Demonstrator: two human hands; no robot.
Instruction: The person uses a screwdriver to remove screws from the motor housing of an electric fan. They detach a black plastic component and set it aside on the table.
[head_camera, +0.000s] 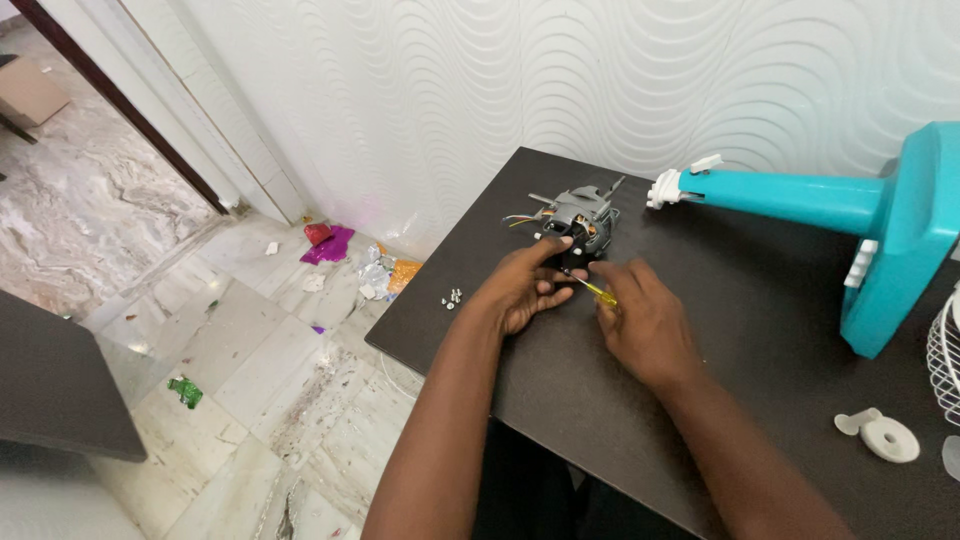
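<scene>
The small grey motor assembly (578, 222) sits on the dark surface (760, 330) just beyond both hands, toward the wavy white wall, with thin coloured wires trailing off its left side. The left hand (522, 288) lies nearer to it: its fingers reach forward and touch the motor's near edge, loosely curled and steadying it rather than closed around it. The right hand (645, 325) rests a little further back and to the right, fingers closed on a yellow-handled screwdriver (592, 287). The tool's long axis runs on a slant from the right hand up and leftward, its dark tip pointing at the motor's near side, just beside the left fingertips. A few loose screws (452, 298) lie on the surface to the left of the left hand, well apart from the motor. A teal fan stand (840, 210) lies to the right.
</scene>
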